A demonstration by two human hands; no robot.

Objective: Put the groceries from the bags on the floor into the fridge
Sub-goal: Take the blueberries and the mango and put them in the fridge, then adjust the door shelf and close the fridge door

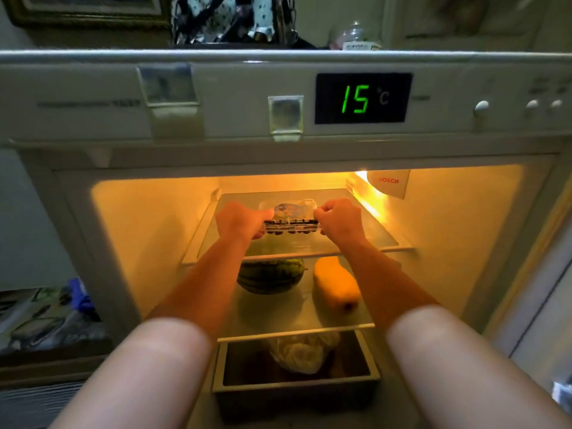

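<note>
The fridge (148, 230) stands open in front of me, lit yellow inside. A clear plastic box of dark berries (291, 222) sits low over the top glass shelf (365, 233). My left hand (240, 221) grips its left end and my right hand (339, 219) grips its right end. Whether the box rests on the glass or hovers just above it is not clear. The middle shelf below holds a striped watermelon (272, 275) and a yellow-orange papaya-like fruit (335, 286) beside it.
The bottom drawer (294, 388) holds a clear bag with something pale (303, 354). My knees frame the lower view. The control panel above shows a green 15 °C display (362, 99). Cluttered items lie on a surface at the left (46, 317).
</note>
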